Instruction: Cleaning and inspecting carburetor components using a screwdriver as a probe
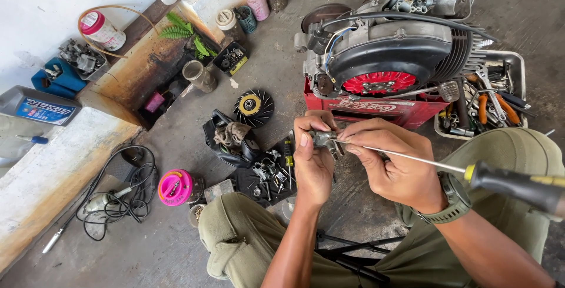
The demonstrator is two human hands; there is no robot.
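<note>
While I sit on the concrete floor (353, 217) with knees apart, my left hand (313, 161) lifts a small metal part (322, 139) to chest height, probably so I can see into it. Its fingers are clamped round the part, thumb at the back, fingertips over the top. My right hand (393, 167) pinches the thin shaft of a long screwdriver (512, 183) near its tip, likely to steady it; the black-and-yellow handle trails over my wrist. The tip meets the part just between both sets of fingertips. Behind stands an engine (388, 52) on a red crate (382, 110).
</note>
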